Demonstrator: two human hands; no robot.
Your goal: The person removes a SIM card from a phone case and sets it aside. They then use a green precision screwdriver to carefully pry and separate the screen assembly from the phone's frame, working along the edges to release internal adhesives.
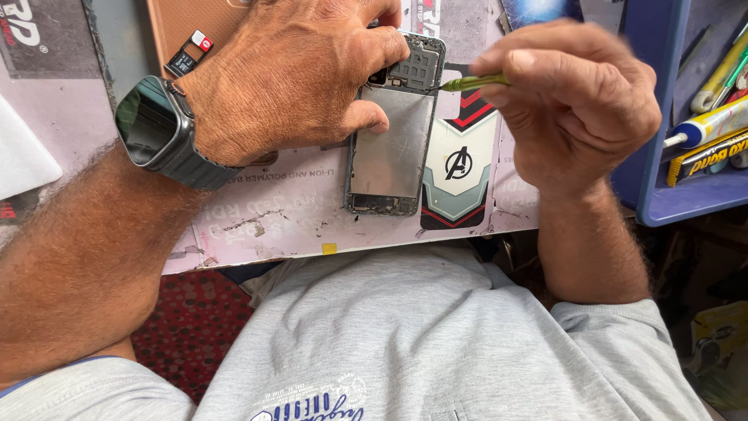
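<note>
Two bare hands are working over an opened phone (396, 129) that is lying flat on the table (288, 210), its back cover off and its metal plate and upper circuit area showing. The left hand (288, 78) is pressing down on the phone's upper left part, thumb lying along the left edge and fingertips curling over the top near the camera corner; its grip is closed on the phone, steadying it. A dark smartwatch (156, 129) is sitting on that wrist. The right hand (576, 97) is pinching a thin green tool (471, 81) between thumb and fingers, its grip closed on the handle, and the tool's fine tip is touching the right edge of the phone near the top. A printed phone skin (460, 168) with red, white and grey shapes is lying just beside the phone on its right. A small black and red card piece (189, 53) is resting near the top left, well apart from the phone. A blue tray (662, 156) at the right is holding tubes and pens. The person's grey shirt (421, 335) is filling the lower view.
</note>
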